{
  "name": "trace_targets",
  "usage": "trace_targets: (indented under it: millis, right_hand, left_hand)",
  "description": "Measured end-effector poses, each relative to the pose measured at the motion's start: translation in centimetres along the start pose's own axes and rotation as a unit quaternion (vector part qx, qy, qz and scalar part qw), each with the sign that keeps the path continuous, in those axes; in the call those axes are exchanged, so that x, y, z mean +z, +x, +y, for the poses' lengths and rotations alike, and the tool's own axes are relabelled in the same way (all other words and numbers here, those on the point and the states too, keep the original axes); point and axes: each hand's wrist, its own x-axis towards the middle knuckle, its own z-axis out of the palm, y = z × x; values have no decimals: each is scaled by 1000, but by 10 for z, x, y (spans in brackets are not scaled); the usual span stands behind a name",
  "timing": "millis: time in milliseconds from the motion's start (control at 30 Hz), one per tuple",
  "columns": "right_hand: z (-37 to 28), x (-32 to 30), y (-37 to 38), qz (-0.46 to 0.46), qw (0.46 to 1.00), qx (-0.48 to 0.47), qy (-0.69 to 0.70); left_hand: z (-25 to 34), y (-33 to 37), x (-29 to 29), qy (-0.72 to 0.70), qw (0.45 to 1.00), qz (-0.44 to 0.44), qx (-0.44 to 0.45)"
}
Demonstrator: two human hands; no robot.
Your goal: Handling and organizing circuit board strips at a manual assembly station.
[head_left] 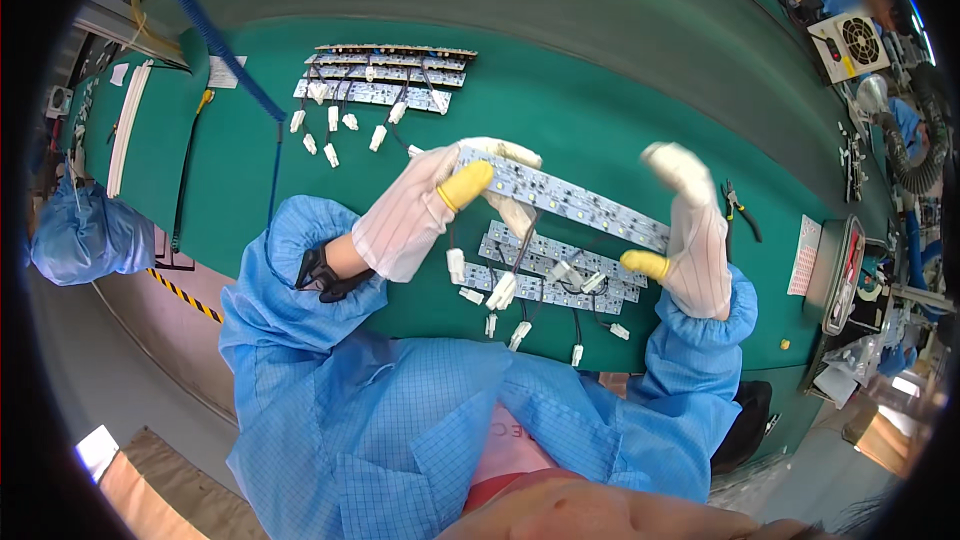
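Note:
My left hand point(412, 208), in a striped white glove with a yellow thumb cover, grips the left end of a long LED circuit board point(575, 202). The board is raised above the green mat, slanting down to the right. At its other end is my gloved right hand point(697, 250), yellow thumb and white fingers spread apart; the board's tip meets or passes by the palm, I cannot tell which. Beneath lie several similar LED boards point(612, 296) with dark wires and white plug connectors point(502, 290). Farther back, a row of more boards point(372, 93) has its connectors trailing toward me.
Cutting pliers point(737, 202) lie right of my right hand. A metal tray point(843, 275) stands at the right edge, below a fan-fitted power unit point(850, 45). A blue coiled cord point(215, 35) hangs at the left, near white strips point(128, 130). Other people sit nearby.

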Motion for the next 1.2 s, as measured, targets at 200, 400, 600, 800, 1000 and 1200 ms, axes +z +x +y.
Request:
trace_targets:
  millis: [200,400,600,800,1000,1200]
  right_hand:
    - [-2,1,-5,50,910,253,325]
    - [1,-10,-8,75,907,317,268]
    - [6,-10,-11,79,881,301,356]
    - [8,-11,-15,106,848,248,456]
    - [-1,-11,-15,106,857,257,434]
    - [-3,-15,-15,96,841,290,447]
  left_hand:
    - [-19,-1,1,-71,994,87,9]
    - [-5,-5,1,-45,995,65,-58]
    - [-7,-5,4,21,985,161,57]
    - [-16,-5,-6,149,966,168,130]
    - [-9,-7,-3,121,966,210,95]
    - [-5,-7,-12,177,967,175,57]
